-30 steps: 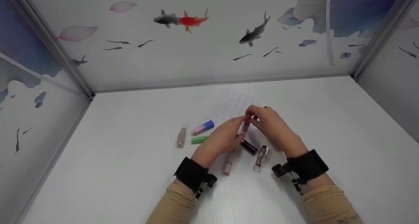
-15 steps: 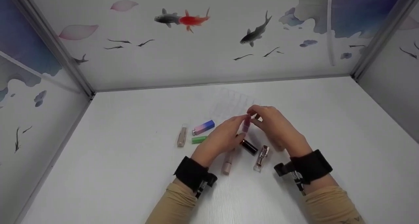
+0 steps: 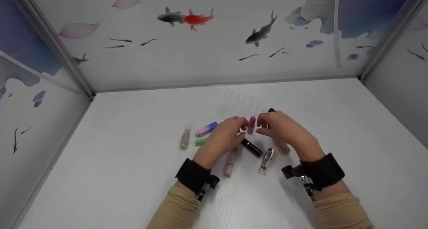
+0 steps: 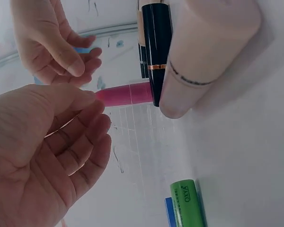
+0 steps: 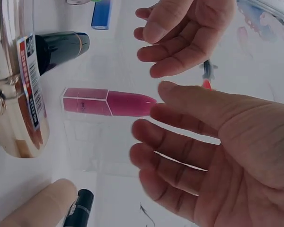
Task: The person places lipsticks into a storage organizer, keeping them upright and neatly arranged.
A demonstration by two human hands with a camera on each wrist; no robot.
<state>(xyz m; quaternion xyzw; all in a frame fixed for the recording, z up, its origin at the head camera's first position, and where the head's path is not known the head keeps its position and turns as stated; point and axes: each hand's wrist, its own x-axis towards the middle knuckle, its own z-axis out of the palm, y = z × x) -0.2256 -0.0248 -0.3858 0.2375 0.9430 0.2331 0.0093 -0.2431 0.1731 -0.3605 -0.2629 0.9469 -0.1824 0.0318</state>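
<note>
**Pink lipstick standing upright between two loosened hands**

The small pink lipstick tube with a rounded top is standing upright on the white table, just in front of the clear plastic grid organizer. Its long axis is running vertical, rounded end pointing up, squarer base down. It is looking light, rigid and smooth-skinned, so likely slippery and easy to tip; a pinch around the mid-body with thumb and forefinger is looking like the safest hold.

The left hand is sitting just left of the tube, fingers loosely curled and gripping nothing; the left wrist view is showing a fingertip at or very near the tube's end, contact unclear. The right hand is hovering just right of it, fingers relaxed and spread, thumb tip near the rounded top, nothing in its grasp.

Lying around: a black glossy lipstick tube with a gold band just below the pink one, a pale beige slim tube, a clear-cased rose-gold lipstick, a green cylindrical tube, a blue-to-pink gradient square tube and a clear tube with a brownish insert further left.
</note>
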